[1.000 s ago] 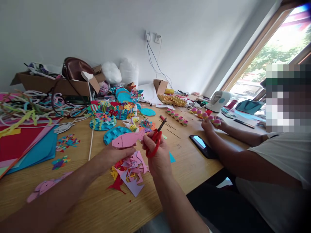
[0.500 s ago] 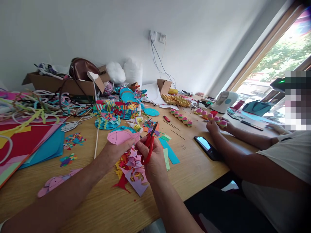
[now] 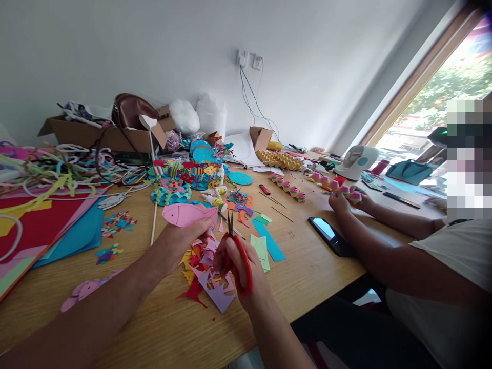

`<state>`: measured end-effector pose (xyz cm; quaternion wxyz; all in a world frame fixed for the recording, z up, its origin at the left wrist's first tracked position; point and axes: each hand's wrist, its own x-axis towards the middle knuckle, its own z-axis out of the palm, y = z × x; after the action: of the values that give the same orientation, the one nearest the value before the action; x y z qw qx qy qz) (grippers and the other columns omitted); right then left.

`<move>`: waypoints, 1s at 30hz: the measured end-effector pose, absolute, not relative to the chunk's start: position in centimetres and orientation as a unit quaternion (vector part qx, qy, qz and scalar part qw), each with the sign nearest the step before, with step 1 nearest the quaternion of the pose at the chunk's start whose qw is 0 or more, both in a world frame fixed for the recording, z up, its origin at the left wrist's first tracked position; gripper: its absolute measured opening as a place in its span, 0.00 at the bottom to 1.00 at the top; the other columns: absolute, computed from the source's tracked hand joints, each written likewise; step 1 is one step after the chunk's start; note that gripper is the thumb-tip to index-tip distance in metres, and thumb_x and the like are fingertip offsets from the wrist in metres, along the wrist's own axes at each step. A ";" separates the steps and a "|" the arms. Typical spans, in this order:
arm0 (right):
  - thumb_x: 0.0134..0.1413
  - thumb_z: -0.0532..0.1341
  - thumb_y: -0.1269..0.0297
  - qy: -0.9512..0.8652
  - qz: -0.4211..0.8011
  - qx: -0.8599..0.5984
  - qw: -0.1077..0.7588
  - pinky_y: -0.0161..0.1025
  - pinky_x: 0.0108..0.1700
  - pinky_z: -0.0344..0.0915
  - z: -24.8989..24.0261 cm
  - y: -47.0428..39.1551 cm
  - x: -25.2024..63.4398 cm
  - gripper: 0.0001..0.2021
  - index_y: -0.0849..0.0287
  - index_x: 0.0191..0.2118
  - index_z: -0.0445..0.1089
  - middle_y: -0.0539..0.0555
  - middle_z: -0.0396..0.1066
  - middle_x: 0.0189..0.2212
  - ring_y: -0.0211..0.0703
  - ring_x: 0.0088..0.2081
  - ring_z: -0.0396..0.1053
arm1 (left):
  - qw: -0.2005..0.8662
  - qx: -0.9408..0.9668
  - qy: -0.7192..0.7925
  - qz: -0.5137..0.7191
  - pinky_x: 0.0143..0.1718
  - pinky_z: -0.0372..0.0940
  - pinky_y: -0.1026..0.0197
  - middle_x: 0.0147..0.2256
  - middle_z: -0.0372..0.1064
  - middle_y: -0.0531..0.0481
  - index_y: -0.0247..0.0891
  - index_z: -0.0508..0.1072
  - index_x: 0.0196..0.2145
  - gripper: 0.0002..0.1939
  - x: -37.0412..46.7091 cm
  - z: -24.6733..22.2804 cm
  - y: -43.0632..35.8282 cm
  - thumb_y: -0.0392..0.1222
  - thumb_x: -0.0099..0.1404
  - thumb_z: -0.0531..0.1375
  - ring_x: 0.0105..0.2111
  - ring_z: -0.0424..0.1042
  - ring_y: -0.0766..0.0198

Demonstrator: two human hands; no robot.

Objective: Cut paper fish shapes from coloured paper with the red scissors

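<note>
my left hand (image 3: 188, 234) pinches the pink fish (image 3: 182, 214) near its tail, presumably to steady it; my right hand's (image 3: 236, 259) grip encloses red scissors (image 3: 247, 279), blades pointing away from me.

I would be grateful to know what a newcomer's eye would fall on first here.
Probably the red-handled scissors in the right hand, near the pink paper fish in the left hand. Colorful paper scraps lie heaped in the lower middle; tangled bright strands sprawl at far left.
</note>
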<state>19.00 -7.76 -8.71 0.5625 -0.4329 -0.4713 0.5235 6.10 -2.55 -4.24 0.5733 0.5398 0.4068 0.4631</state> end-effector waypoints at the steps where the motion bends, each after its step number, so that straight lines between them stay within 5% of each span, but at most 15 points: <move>1: 0.53 0.57 0.45 -0.482 0.529 -0.442 0.542 0.33 0.22 0.56 -8.9 -8.1 19.2 0.22 0.60 0.22 0.66 0.50 0.66 0.16 0.36 0.18 0.61 | 0.583 0.533 0.406 0.460 0.28 0.61 0.64 0.18 0.65 0.55 0.37 0.68 0.17 0.08 6.1 -4.2 -2.6 0.42 0.48 0.60 0.23 0.63 0.67; 30: 0.49 0.59 0.44 -0.443 0.550 -0.456 0.542 0.29 0.19 0.56 -9.2 -8.8 16.8 0.22 0.60 0.21 0.61 0.48 0.63 0.14 0.31 0.16 0.59 | 0.624 0.467 0.342 0.525 0.27 0.63 0.68 0.22 0.68 0.56 0.37 0.71 0.22 0.08 7.1 -5.8 -3.6 0.42 0.56 0.62 0.24 0.66 0.68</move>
<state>16.80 -8.82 -9.17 0.5419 -0.4555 -0.4434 0.5498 7.10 -3.63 -5.79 0.6236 0.4669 0.3422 0.5253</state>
